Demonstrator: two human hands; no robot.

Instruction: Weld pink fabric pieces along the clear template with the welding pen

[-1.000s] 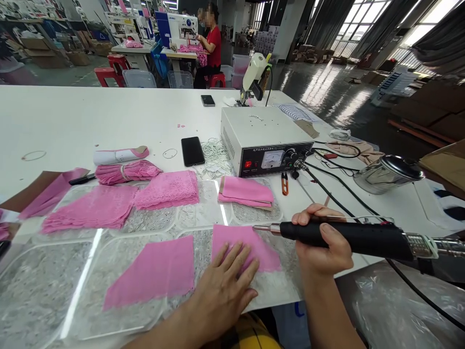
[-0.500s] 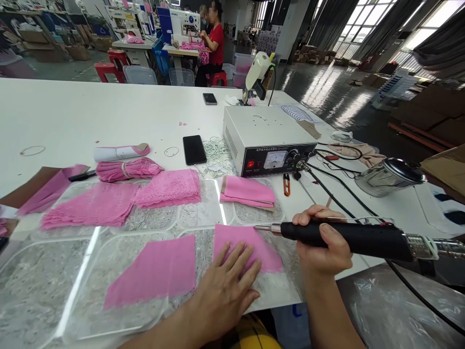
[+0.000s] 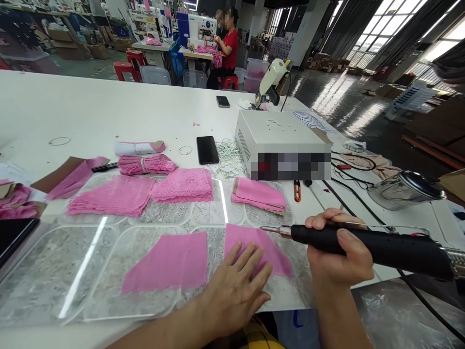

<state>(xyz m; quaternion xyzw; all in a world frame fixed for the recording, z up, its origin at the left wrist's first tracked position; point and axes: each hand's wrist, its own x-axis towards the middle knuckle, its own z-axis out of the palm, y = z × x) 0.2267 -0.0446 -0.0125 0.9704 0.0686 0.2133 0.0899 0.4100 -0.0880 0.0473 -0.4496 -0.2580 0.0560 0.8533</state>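
My left hand (image 3: 238,286) lies flat with its fingers spread on a pink fabric piece (image 3: 276,259) near the table's front edge. A black handheld tool (image 3: 374,247) with a thin metal tip is gripped in my right hand (image 3: 339,247). Its tip is at the top edge of that piece; whether they touch is hard to tell. Left of my left hand lies another pink piece (image 3: 170,261) on the patterned clear mat (image 3: 47,271). Behind are a pink stack (image 3: 112,196), a second stack (image 3: 185,185) and folded pink fabric (image 3: 257,194).
A grey-white box unit (image 3: 286,128) stands behind the folded fabric, with cables running right. Nearby are a phone (image 3: 207,150), tangled string (image 3: 229,157), orange snips (image 3: 297,191) and a glass jar (image 3: 403,190). A person in red (image 3: 228,48) sits at a sewing machine beyond.
The view has turned a little left, so the scene sits further right. Both hands stay at the same fabric piece, with the tool tip still at its top edge.
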